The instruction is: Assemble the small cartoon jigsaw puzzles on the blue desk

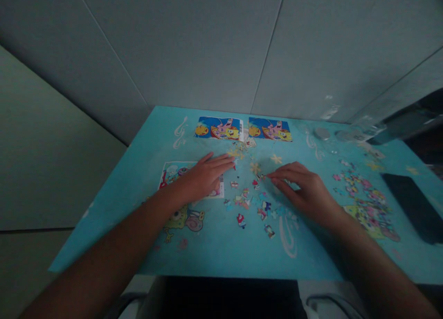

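Observation:
My left hand (pixel 207 174) lies flat on the turquoise table (pixel 214 250), fingers stretched out toward a small cluster of puzzle pieces near the table's middle; it rests partly on a picture card (pixel 169 171). My right hand (pixel 302 187) lies palm down with fingers extended left, fingertips touching a small puzzle piece (pixel 261 176). Several loose puzzle pieces (pixel 254 208) lie scattered between and below both hands.
Two cartoon picture boxes (pixel 218 127) (pixel 270 129) stand at the table's far edge. A pile of puzzle pieces (pixel 368 208) lies at the right, next to a dark flat object (pixel 411 203). Round lids (pixel 321 133) sit at the back right. A grey wall is behind.

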The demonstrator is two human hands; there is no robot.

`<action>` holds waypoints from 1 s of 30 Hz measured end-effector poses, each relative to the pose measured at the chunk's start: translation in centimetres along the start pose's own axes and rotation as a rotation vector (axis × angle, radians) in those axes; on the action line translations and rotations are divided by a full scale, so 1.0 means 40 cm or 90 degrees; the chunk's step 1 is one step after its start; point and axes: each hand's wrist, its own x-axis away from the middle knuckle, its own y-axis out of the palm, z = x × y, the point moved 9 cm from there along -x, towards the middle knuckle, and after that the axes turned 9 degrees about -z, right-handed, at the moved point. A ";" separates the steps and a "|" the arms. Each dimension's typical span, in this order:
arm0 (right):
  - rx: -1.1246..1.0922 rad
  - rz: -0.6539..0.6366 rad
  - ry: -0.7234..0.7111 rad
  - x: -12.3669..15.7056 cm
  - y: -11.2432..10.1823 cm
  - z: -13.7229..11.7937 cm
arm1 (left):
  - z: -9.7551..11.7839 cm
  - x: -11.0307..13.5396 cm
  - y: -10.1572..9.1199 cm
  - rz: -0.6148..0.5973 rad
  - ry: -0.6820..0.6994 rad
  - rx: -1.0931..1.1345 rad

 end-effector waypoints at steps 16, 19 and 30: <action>0.027 -0.076 0.032 -0.007 0.052 0.032 | -0.006 0.004 0.005 0.000 0.013 -0.027; 0.039 -0.057 0.045 -0.005 0.045 0.043 | -0.006 0.003 0.006 -0.005 0.006 -0.034; 0.045 -0.055 0.022 -0.013 0.053 0.011 | 0.001 0.004 0.001 -0.012 -0.002 -0.042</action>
